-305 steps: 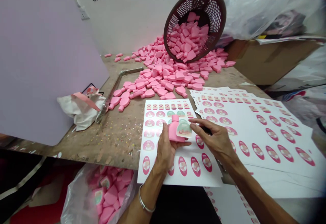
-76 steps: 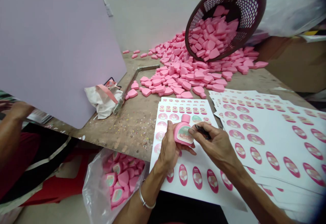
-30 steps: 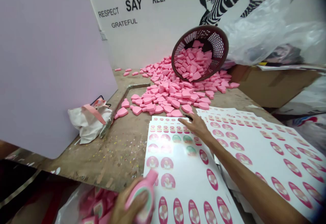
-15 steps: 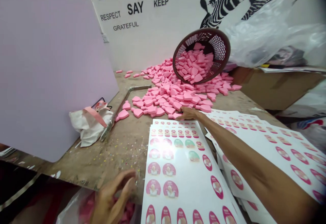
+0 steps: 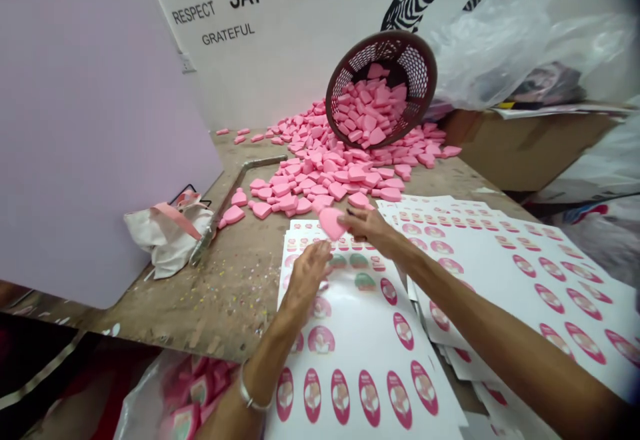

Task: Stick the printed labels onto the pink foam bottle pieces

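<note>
My right hand (image 5: 364, 225) grips one pink bottle-shaped piece (image 5: 331, 223) above the far end of a white sticker sheet (image 5: 365, 333). A small dark spot shows at its fingers; I cannot make out what it is. Just below the piece, my left hand (image 5: 309, 272) is open, fingers stretched over the stickers and apart from the piece. Oval and rounded pink labels and a few green ones cover parts of the sheet. Beyond my hands lies a heap of similar pink pieces (image 5: 320, 177).
A tipped brown basket (image 5: 430, 87) spills pink pieces at the back. More sticker sheets (image 5: 480, 260) lie to the right. A bent metal bar (image 5: 220, 210) and a white cloth bag (image 5: 163, 240) are at left. Below the table edge, a plastic bag (image 5: 145, 393) holds labelled pieces.
My right hand has drawn back from the heap with a pink piece. My left hand has risen from below the table edge to over the sticker sheet. The view has shifted slightly.
</note>
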